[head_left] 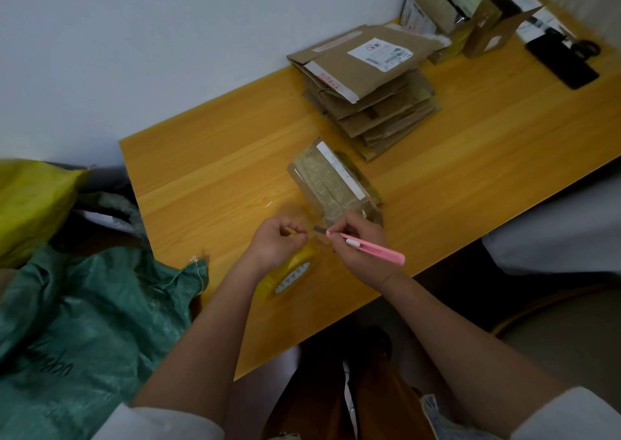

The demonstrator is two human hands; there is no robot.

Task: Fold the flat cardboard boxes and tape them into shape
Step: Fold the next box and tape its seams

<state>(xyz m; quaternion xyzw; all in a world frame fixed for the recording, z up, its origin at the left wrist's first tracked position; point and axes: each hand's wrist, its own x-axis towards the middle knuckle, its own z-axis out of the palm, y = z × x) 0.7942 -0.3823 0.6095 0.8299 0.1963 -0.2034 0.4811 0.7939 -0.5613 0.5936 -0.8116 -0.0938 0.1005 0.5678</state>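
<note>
Knife (366,246) blade beside table (208,184) edge

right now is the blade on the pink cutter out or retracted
Out: a short grey blade sticks past the pink cutter tip, held in the right hand.

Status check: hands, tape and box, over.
Right hand grips pink cutter, blade at tape strip. Left hand pinches tape off yellow roll. Folded box just beyond hands. Flat stack waiting, nothing in the way.
</note>
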